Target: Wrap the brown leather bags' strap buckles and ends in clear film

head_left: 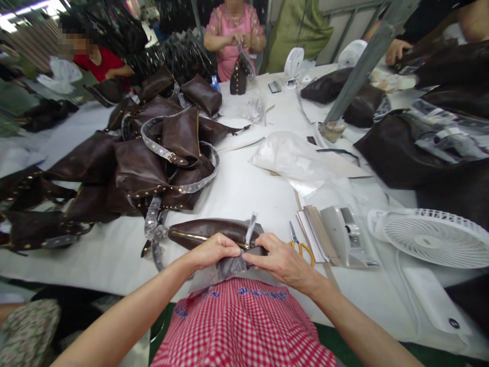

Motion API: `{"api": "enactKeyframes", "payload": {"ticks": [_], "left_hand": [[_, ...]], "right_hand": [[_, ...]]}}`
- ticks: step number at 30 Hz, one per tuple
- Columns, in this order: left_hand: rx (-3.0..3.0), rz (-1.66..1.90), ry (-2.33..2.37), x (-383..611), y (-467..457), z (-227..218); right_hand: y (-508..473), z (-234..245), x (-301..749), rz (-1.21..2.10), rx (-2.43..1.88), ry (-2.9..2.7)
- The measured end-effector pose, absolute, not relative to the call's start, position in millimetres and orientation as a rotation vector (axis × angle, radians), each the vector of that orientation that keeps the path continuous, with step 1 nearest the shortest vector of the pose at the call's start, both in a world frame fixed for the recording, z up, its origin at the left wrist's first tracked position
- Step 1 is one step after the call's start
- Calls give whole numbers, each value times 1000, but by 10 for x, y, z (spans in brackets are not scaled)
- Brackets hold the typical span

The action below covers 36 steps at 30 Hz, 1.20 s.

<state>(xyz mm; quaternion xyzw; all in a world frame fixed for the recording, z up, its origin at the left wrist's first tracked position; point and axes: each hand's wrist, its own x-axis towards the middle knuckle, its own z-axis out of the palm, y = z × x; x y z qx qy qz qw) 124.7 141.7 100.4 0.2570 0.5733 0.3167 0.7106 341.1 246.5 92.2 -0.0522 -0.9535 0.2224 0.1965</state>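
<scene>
A dark brown leather bag [214, 230] lies at the near edge of the white table [252, 193], its top zip facing me. My left hand [214, 251] is closed on the bag's near edge and on a bit of clear plastic wrap [225, 267]. My right hand [280, 260] pinches the same edge at the zip's right end, beside a small plastic-wrapped tab [251, 230]. A plastic-covered studded strap [153, 229] curls off the bag's left end.
A heap of brown studded bags [133, 163] fills the left of the table. Yellow-handled scissors [300, 245], a stack of cards [311, 232] and a grey tape dispenser [346, 234] lie right of my hands. A white fan [435, 237] lies at the right. Other people work across the table.
</scene>
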Motion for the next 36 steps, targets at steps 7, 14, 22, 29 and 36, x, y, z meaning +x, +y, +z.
{"api": "enactKeyframes", "payload": {"ticks": [7, 14, 22, 29, 36], "left_hand": [[433, 798, 1184, 1342, 1415, 1099], [467, 737, 1088, 1325, 1404, 1135], [458, 705, 1087, 1370, 1466, 1079], [479, 899, 1221, 1398, 1416, 1014], [1305, 893, 1527, 1266, 1330, 1408]], "right_hand": [[2431, 917, 3450, 778, -39, -2535], [2336, 898, 3493, 1001, -46, -2514], [2211, 958, 3462, 918, -103, -2572], [2164, 1014, 3363, 578, -121, -2748], [2302, 1130, 3077, 633, -438, -2768]]}}
